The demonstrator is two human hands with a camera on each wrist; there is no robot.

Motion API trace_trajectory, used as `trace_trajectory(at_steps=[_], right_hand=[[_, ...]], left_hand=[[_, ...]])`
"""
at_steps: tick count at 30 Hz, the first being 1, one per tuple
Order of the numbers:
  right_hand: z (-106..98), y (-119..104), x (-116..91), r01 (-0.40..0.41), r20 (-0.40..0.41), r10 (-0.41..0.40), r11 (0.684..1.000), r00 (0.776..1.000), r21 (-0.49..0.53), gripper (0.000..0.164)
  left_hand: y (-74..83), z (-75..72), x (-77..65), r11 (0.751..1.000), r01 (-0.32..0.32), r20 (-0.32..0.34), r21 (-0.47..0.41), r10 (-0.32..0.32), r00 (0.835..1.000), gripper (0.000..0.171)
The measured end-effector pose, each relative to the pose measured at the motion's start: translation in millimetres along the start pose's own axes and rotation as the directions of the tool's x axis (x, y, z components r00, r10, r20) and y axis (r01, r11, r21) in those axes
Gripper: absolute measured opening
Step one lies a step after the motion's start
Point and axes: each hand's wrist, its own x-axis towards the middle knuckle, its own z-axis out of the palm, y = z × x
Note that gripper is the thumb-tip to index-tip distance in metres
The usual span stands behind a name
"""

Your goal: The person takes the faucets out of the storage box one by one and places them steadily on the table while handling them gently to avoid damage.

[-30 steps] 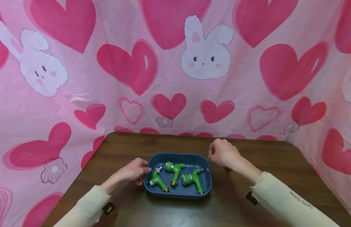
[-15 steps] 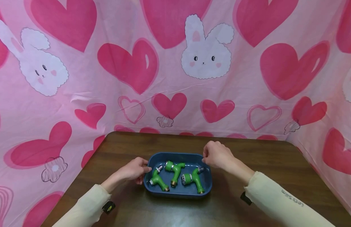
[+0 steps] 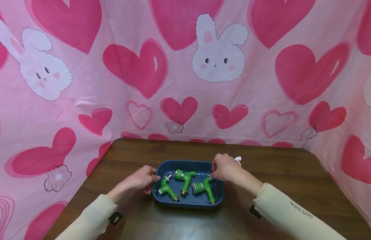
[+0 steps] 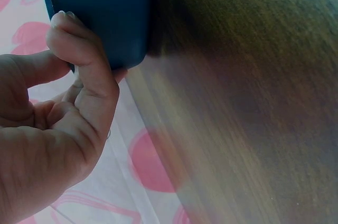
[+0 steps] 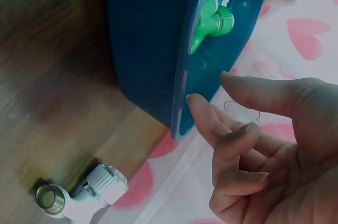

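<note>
A dark blue plastic tub (image 3: 188,204) sits on the table with three green taps lying in it: a left one (image 3: 170,192), a middle one (image 3: 186,182) and a right one (image 3: 207,191). My left hand (image 3: 141,179) grips the tub's left end, thumb at the rim and fingers against the outer wall. At the opposite end, my right hand (image 3: 227,167) is above the back right corner, thumb and index finger apart and nothing held. In the right wrist view its index fingertip is close to the rim; contact is unclear. A white tap (image 5: 87,197) lies on the table beyond that hand, partly hidden in the head view.
The brown wooden table (image 3: 137,220) has rounded far corners. Pink cloth (image 3: 179,76) printed with hearts and rabbits hangs behind it and along both sides. Table surface shows in front of the tub and to its right.
My right hand has moved left and a little nearer, from beside the tub to over its right rim. The white tap has come into sight behind it. My left hand and the tub stay put.
</note>
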Motion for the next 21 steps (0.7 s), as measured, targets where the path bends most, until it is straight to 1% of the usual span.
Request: trace_trajectory(at_steps=[4, 9, 16, 21], right_hand=[[3.4, -0.5, 0.3, 0.017, 0.007, -0.017, 1.000, 1.000, -0.008, 0.025], [5.5, -1.7, 1.0, 0.045, -0.019, -0.046, 0.998, 0.999, -0.048, 0.027], [12.2, -2.7, 1.0, 0.029, 0.007, -0.029, 0.999, 1.000, -0.022, 0.027], [15.9, -2.2, 2.1, 0.039, -0.003, -0.040, 0.999, 0.999, -0.033, 0.026]], left_hand=[[0.4, -0.3, -0.9, 1.000, -0.003, 0.004, -0.001, 0.003, 1.000, 0.034], [0.4, -1.4, -0.2, 1.000, -0.004, 0.000, -0.001, 0.004, 1.000, 0.033], [0.2, 0.0, 0.1, 1.000, 0.014, -0.009, 0.001, -0.014, 1.000, 0.037], [0.4, 1.2, 0.4, 1.000, 0.018, -0.013, 0.003, -0.018, 1.000, 0.039]])
